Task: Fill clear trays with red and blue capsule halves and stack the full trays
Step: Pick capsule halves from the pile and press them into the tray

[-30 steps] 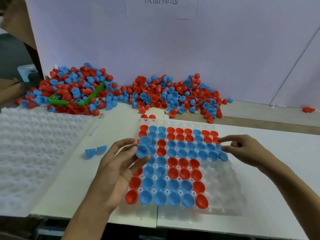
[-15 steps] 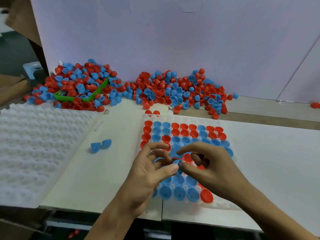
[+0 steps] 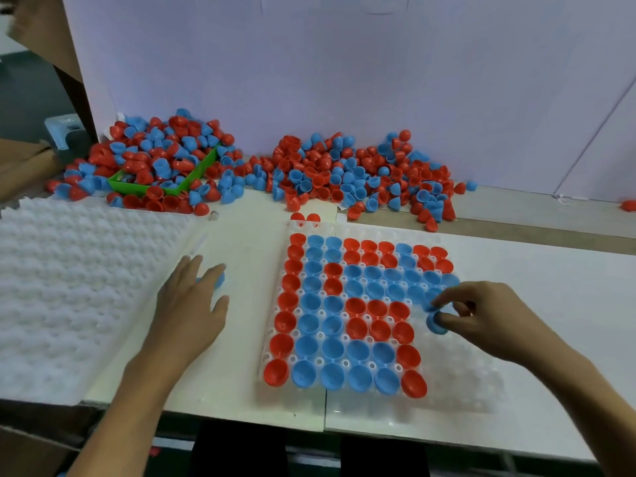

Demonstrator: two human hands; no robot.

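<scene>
- Clear tray (image 3: pixel 457 390): partly filled, red and blue halves in rows.
- My right hand (image 3: pixel 481 315) pinches a blue half (image 3: pixel 434 324).
- My left hand (image 3: pixel 192 304): fingers spread flat over loose blue halves (image 3: pixel 220 279).

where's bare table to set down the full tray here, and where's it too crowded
Bare white table lies right of the clear tray, behind the right hand. A narrower bare strip runs between the tray and the white foam sheet, partly taken by the left hand. The back edge is crowded with piles of capsule halves and a green bin.
</scene>
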